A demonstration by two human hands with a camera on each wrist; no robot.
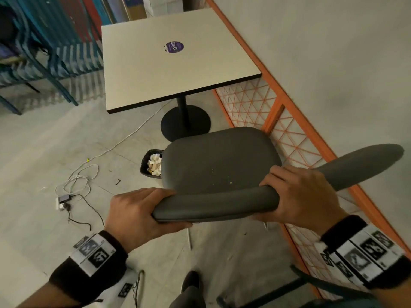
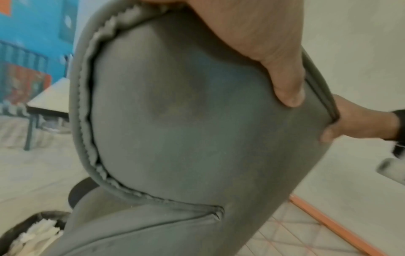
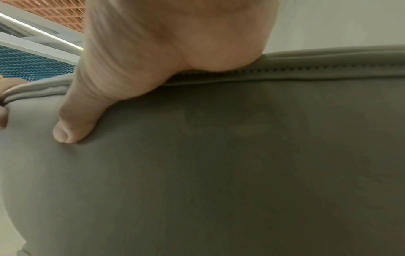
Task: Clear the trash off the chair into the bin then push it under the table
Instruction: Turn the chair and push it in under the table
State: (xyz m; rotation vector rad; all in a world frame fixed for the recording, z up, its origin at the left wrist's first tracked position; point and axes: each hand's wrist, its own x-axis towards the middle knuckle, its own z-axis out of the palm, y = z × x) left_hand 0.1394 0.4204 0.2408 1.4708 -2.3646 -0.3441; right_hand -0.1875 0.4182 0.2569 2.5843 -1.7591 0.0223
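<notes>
Both hands grip chair (image 1: 222,165) backrest top: left hand (image 1: 138,215) at 7 o'clock end, right hand (image 1: 300,196) at 4. Bin (image 1: 151,163) of crumpled paper touches seat's 9 o'clock edge, partly hidden. Table (image 1: 173,67) at 12; pedestal base (image 1: 185,123) between. Cables (image 1: 77,183) at 9. Chair legs hidden.

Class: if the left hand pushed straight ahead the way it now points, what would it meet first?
The left hand already grips the chair's backrest; beyond it, probably the seat, though depth is unclear.

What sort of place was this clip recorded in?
Probably a cafe or canteen seating area: a pedestal table with a round sticker, a padded grey chair, and blue metal chairs behind.
</notes>
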